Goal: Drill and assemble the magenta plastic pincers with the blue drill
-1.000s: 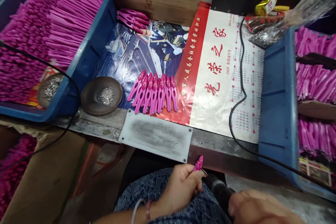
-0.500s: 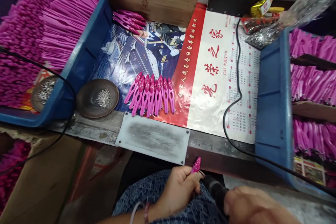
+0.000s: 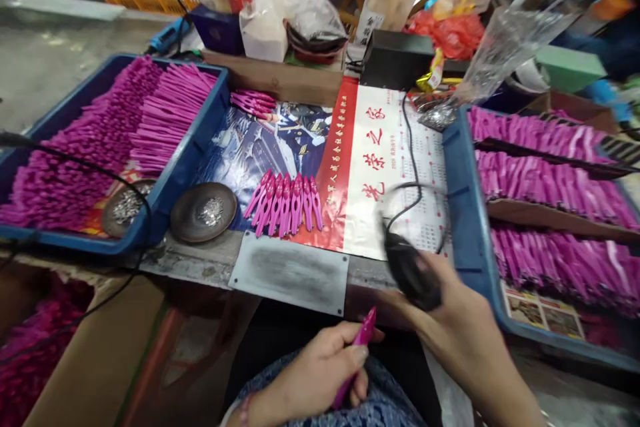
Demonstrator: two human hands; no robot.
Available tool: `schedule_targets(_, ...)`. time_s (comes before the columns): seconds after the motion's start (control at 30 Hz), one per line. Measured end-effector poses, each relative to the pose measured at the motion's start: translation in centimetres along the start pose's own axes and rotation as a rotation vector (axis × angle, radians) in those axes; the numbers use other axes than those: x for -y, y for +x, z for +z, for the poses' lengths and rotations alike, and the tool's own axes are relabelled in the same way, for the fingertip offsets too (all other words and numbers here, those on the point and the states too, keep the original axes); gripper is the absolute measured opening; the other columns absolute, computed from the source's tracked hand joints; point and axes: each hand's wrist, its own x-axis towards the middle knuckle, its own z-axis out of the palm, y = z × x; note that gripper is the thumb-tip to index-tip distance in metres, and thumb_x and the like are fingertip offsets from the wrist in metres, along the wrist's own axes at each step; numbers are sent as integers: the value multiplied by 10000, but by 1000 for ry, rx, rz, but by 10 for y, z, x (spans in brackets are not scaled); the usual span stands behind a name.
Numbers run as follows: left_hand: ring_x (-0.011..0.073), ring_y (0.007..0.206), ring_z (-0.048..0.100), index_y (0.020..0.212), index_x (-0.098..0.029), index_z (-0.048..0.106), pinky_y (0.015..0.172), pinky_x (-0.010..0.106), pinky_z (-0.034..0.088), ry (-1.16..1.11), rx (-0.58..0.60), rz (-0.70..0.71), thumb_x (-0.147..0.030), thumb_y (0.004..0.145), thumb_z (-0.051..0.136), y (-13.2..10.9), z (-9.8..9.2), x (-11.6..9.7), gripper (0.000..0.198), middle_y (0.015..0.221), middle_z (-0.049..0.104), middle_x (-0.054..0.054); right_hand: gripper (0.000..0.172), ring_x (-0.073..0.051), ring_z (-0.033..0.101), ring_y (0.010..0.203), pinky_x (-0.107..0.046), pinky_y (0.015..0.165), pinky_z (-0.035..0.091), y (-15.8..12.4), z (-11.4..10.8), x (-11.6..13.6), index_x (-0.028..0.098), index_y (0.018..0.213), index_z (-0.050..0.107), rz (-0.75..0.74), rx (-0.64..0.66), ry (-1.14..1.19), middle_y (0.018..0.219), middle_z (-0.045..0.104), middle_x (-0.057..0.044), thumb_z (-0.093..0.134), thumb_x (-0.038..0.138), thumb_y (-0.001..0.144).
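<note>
My left hand [image 3: 325, 363], low in the middle of the head view above my lap, is closed around a slim magenta plastic piece [image 3: 368, 325] with a pointed tip. To its right, my right hand [image 3: 457, 307] grips a black corded power tool [image 3: 413, 270], blurred by motion; it looks like an electric screwdriver. The tool is raised and apart from the piece. A row of similar magenta pieces [image 3: 285, 203] lies side by side on the poster, just behind a scuffed grey plate [image 3: 290, 273]. A brown dish [image 3: 183, 217] holds small silvery metal parts [image 3: 212, 211].
Blue crates flank the work spot: the left crate [image 3: 173, 180] holds many magenta strips, the right crate [image 3: 457, 193] rows of magenta pieces. A black cord [image 3: 413, 153] crosses the calendar poster [image 3: 357, 200]. A wooden board [image 3: 295, 77] bounds the back. Cardboard [image 3: 100, 347] stands lower left.
My right hand and the black tool have moved up and away from the piece in my left hand. The view has tilted up, showing more of the background.
</note>
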Motion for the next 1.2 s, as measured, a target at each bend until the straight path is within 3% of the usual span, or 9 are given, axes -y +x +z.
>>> schedule_targets(0.1, 77, 602, 542, 1212, -137, 616, 583, 187, 386, 104, -28, 107, -485, 879, 583, -13, -2, -23, 483, 739, 577, 12, 434, -245, 634, 762, -269, 549, 432, 23, 22, 4, 186, 1050, 533, -55, 45, -343, 842, 628, -75, 658, 552, 855)
schedule_targets(0.3, 110, 778, 571, 867, -153, 752, 727, 181, 444, 21, -311, 275, -375, 702, 802, -3, -2, -46, 282, 838, 670, 38, 408, -288, 572, 845, -331, 667, 467, 45, 53, -2, 165, 999, 554, -50, 2, -385, 871, 578, -88, 831, 320, 743)
schedule_targets(0.43, 68, 543, 479, 768, -121, 728, 513, 159, 383, 6, -401, 261, -413, 645, 829, 11, -1, -49, 333, 631, 612, 13, 465, -327, 542, 933, -457, 800, 462, 33, 42, 3, 151, 1188, 524, -77, -30, -290, 992, 573, -121, 765, 271, 809)
schedule_targets(0.47, 58, 494, 438, 761, -114, 719, 466, 158, 350, 5, -418, 259, -428, 641, 828, 14, -1, -51, 353, 586, 577, 1, 392, -304, 540, 965, -440, 830, 463, 27, 36, 6, 163, 1206, 510, -110, -19, -215, 1027, 568, -113, 688, 282, 878)
schedule_targets(0.53, 56, 465, 411, 769, -105, 707, 436, 163, 332, -12, -436, 275, -447, 653, 813, 18, 1, -54, 377, 557, 535, -9, 182, -212, 547, 968, -326, 845, 463, 13, 26, 13, 199, 1138, 537, -189, 125, 93, 1025, 566, -65, 486, 308, 1001)
schedule_targets(0.63, 61, 467, 400, 756, -105, 682, 445, 173, 335, -23, -429, 305, -462, 707, 764, 22, 2, -57, 370, 547, 489, -19, 295, -139, 551, 871, -224, 790, 430, -1, 24, 27, 192, 937, 588, -186, 444, 756, 924, 579, -21, 371, 359, 1047)
schedule_targets(0.7, 54, 462, 362, 718, -114, 653, 445, 182, 301, 52, -429, 316, -471, 766, 703, 21, 1, -57, 364, 562, 445, -29, 339, -147, 553, 836, -227, 781, 417, -5, 31, 33, 164, 836, 609, -102, 512, 989, 868, 593, -25, 453, 407, 1015)
schedule_targets(0.9, 113, 683, 424, 574, -127, 536, 630, 218, 327, 514, -455, 352, -355, 894, 549, 7, 0, -48, 393, 666, 404, 4, 419, -140, 518, 691, -218, 655, 385, -14, 57, 35, 117, 652, 629, 36, 553, 1087, 716, 591, -32, 627, 455, 899)
schedule_targets(1.2, 120, 697, 412, 630, -139, 520, 648, 234, 312, 612, -409, 393, -334, 943, 472, 9, -1, -47, 372, 703, 401, 3, 466, -94, 336, 579, -211, 547, 279, -15, 64, 36, 125, 577, 506, 112, 587, 1104, 584, 423, 14, 624, 479, 856)
